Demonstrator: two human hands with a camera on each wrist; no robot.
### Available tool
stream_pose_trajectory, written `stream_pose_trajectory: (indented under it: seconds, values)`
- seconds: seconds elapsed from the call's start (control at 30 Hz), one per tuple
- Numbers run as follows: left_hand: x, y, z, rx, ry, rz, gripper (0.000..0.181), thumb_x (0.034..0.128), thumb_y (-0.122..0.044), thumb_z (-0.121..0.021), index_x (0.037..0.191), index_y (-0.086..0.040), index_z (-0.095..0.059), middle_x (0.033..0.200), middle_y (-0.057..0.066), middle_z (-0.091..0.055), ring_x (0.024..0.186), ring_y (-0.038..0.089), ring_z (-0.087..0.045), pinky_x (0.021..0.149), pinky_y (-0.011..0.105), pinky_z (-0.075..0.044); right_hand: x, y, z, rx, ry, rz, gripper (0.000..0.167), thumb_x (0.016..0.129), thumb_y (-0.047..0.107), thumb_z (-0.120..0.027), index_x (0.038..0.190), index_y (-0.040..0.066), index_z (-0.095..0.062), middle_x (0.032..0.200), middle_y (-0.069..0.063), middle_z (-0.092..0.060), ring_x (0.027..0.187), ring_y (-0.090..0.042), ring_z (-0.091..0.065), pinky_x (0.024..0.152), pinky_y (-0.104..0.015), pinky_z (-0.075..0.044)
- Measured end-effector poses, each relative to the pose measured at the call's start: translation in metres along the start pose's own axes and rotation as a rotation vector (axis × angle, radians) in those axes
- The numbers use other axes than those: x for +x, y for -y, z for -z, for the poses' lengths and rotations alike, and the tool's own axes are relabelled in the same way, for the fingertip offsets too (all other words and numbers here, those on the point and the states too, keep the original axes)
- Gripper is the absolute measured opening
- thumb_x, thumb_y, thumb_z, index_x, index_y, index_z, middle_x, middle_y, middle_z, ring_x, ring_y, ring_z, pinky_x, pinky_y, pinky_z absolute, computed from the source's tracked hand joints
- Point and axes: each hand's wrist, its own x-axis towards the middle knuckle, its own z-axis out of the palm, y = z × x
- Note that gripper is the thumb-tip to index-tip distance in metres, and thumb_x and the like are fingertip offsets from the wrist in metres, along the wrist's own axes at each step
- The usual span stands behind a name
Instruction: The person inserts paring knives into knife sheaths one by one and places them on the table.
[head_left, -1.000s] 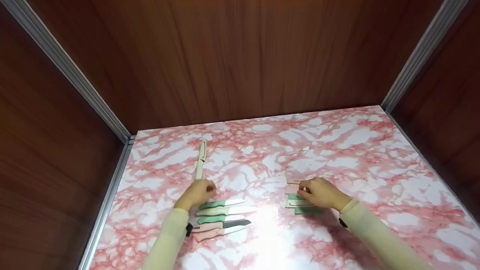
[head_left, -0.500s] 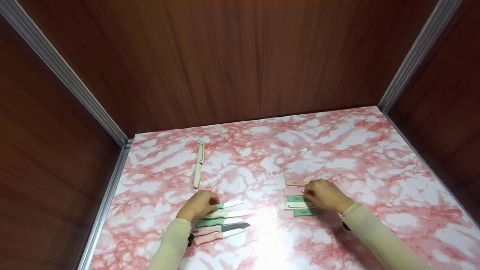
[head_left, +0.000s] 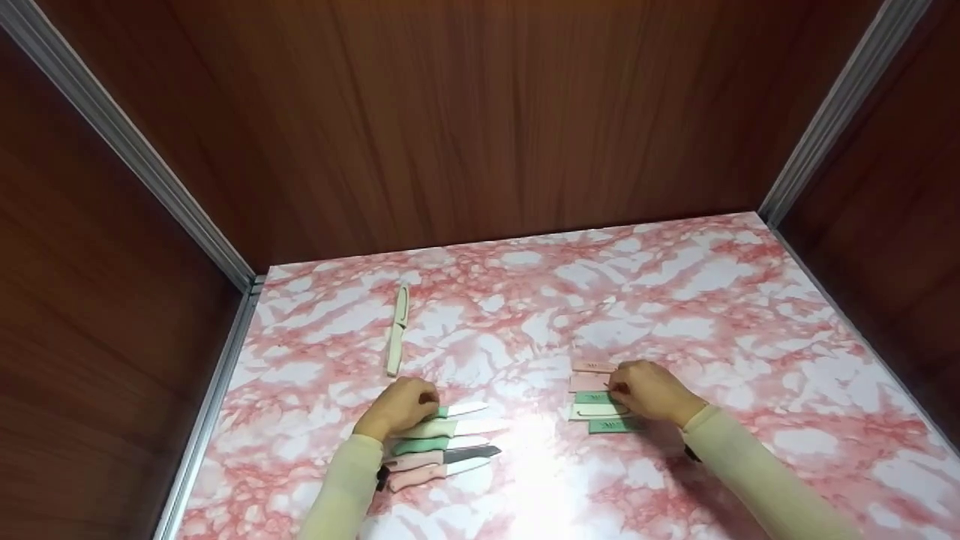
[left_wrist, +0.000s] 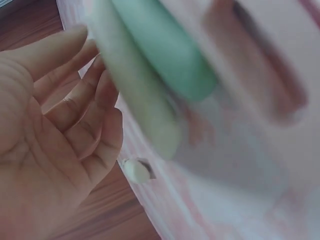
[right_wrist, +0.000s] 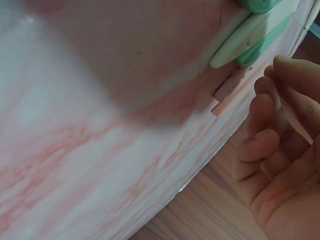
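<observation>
The left hand lies over the handle of the farthest green knife, whose blade shows past the fingers; the left wrist view shows those fingers bent, their tips partly hidden, so whether they grip the handle cannot be told. The right hand is at the right ends of a row of sheaths, fingers curled and thumb near the index fingertip; nothing shows between them, yet whether it pinches a sheath edge cannot be told either.

A second ago the left hand was beside the lower end of the sheathed cream knife, with the green handle uncovered; now it covers that handle, and the sheathed cream knife shows whole. Attention seems to have passed to the green knife. The right hand has drawn back slightly, baring more of the lower pink sheath.

Nearer the person lie, as before, a bare cream knife, a second green knife, a dark-bladed pink knife and a light-bladed pink knife, all on the marbled table
</observation>
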Motion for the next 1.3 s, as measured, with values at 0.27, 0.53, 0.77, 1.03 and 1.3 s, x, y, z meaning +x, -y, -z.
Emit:
stream_pose_trajectory:
  seconds: [0.27, 0.53, 0.77, 1.03, 1.3]
  values:
    - [0.001, -0.005, 0.008, 0.036, -0.05, 0.008, 0.016, 0.0901, -0.013, -0.06, 0.075, -0.014, -0.065, 0.071, -0.006, -0.055, 0.066, 0.012, -0.049, 0.064, 0.032, -0.042, 0.004, 0.001, -0.005, -0.021, 0.053, -0.007, 0.008, 0.08, 0.005, -0.073, 0.079, 0.012, -0.071, 0.079, 0.001, -0.064, 0.072, -0.016, -0.06, 0.062, -0.034, -0.049]
    - [0.001, -0.005, 0.01, 0.039, -0.061, 0.009, 0.018, 0.0903, -0.012, -0.059, 0.073, -0.014, -0.065, 0.067, -0.007, -0.051, 0.062, 0.011, -0.045, 0.059, 0.03, -0.039, 0.009, 0.005, -0.005, 0.019, 0.084, 0.001, 0.01, 0.078, 0.004, -0.073, 0.074, 0.012, -0.068, 0.075, 0.004, -0.064, 0.067, -0.009, -0.055, 0.06, -0.031, -0.046]
    - [0.002, -0.004, 0.011, 0.036, -0.061, 0.018, 0.017, 0.0914, -0.013, -0.058, 0.077, -0.013, -0.068, 0.069, -0.007, -0.054, 0.062, 0.011, -0.047, 0.061, 0.031, -0.041, 0.012, 0.008, -0.003, 0.021, 0.111, -0.018, 0.01, 0.077, 0.006, -0.074, 0.076, 0.011, -0.066, 0.072, 0.006, -0.055, 0.064, -0.008, -0.045, 0.056, -0.029, -0.04]
    - [0.001, -0.004, 0.011, 0.032, -0.064, 0.009, 0.016, 0.0912, -0.011, -0.058, 0.078, -0.011, -0.068, 0.069, -0.007, -0.055, 0.062, 0.011, -0.047, 0.06, 0.031, -0.041, 0.016, 0.01, -0.005, 0.063, 0.132, -0.06, 0.01, 0.074, 0.001, -0.072, 0.073, 0.009, -0.066, 0.066, 0.006, -0.055, 0.057, -0.007, -0.042, 0.051, -0.026, -0.037]
    - [0.002, -0.004, 0.01, 0.044, -0.063, 0.018, 0.014, 0.0906, -0.011, -0.059, 0.079, -0.011, -0.067, 0.071, -0.005, -0.055, 0.064, 0.012, -0.048, 0.061, 0.032, -0.042, 0.017, 0.011, -0.005, 0.058, 0.139, -0.04, 0.019, 0.075, -0.002, -0.07, 0.07, 0.01, -0.057, 0.065, 0.005, -0.04, 0.058, -0.009, -0.032, 0.052, -0.027, -0.028]
